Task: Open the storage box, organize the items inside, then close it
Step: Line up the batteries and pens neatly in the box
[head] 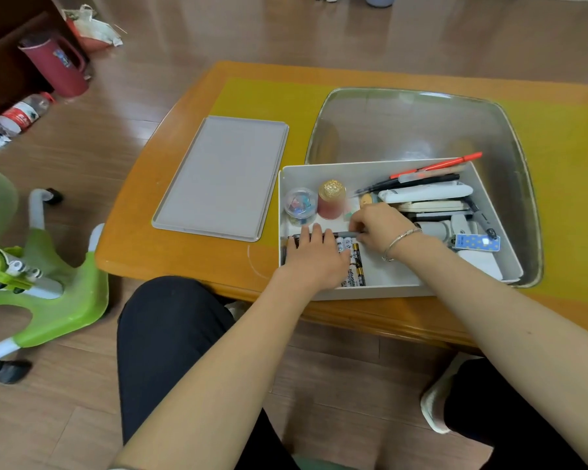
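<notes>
The white storage box stands open on the table, its grey lid lying flat to the left. Inside the box, my left hand lies flat with straight fingers over a row of batteries at the front left. My right hand reaches in beside it and pinches a dark pen lying across the tops of the batteries. A clear tub of clips and a gold-capped red bottle stand at the back left. Pens, a red marker and white cases fill the right side.
The box sits on a clear plastic tray atop a yellow mat on the orange wooden table. A green child's chair stands at left on the floor. A red jug and a plastic bottle lie farther back.
</notes>
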